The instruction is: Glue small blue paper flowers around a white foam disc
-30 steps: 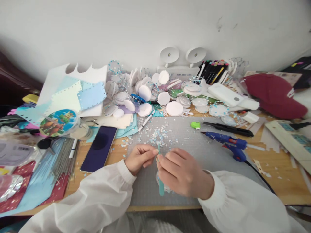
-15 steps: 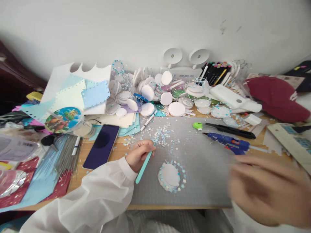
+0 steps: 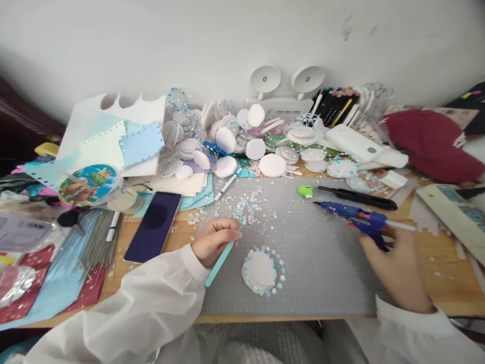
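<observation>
Pinched in my left hand is a slim pair of turquoise tweezers, its broad end pointing down toward me. Right of it on the grey mat lies a white disc ringed with small blue and white stars. A heap of loose star confetti is spread just beyond my left fingertips. My right hand closes around the handle of a blue hot glue gun, which has a glue stick out of its back and its nozzle pointing left. Some of the right fingers are hidden behind the gun.
Beyond the gun are a black craft knife and a green item. White discs pile up along the wall. A phone and thin wires lie left. A maroon cap sits at the right.
My right hand, blurred at the lower right before, has moved to the glue gun and taken its handle. The left hand keeps its hold on the tweezers. The view has shifted slightly.
</observation>
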